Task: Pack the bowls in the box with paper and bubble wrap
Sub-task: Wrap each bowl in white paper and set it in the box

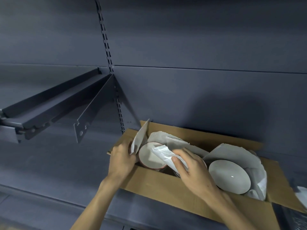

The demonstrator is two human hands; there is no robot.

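An open cardboard box sits on a dark shelf. At its left end stands a pink-rimmed bowl, white inside, tilted toward me. My left hand grips the bowl's left side together with a white paper sheet that stands up beside it. My right hand pinches a crumpled piece of white paper over the bowl's right rim. A larger white bowl lies at the box's right end, nested in more white paper. No bubble wrap is recognisable.
The box's front flap hangs toward me and its right flap folds outward. A dark metal shelf bracket and shelf jut from the grey back wall at the left. Something white shows at the right edge.
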